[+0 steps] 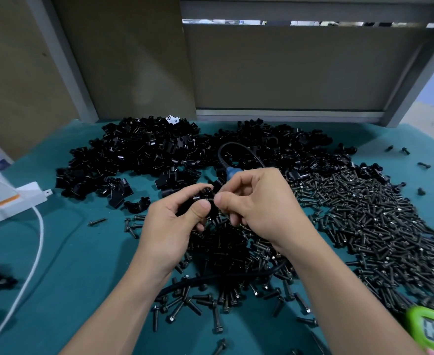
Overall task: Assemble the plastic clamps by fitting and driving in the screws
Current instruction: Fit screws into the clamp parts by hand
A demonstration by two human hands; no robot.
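Two hands (177,219) (259,203), clamp (203,194) mostly hidden

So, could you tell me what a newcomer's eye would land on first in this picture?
Probably the two bare hands at centre: the left hand grips a black clamp while the right hand pinches something small against it. Next, the heap of black clamps across the far side of the teal table, and the spread of dark screws on the right.

Glossy black plastic clamps (144,152) heaped at upper centre; dark, dull metal screws (364,213) at right; matt teal tabletop (83,265), cloth-like; smooth white cable (35,254) at left.
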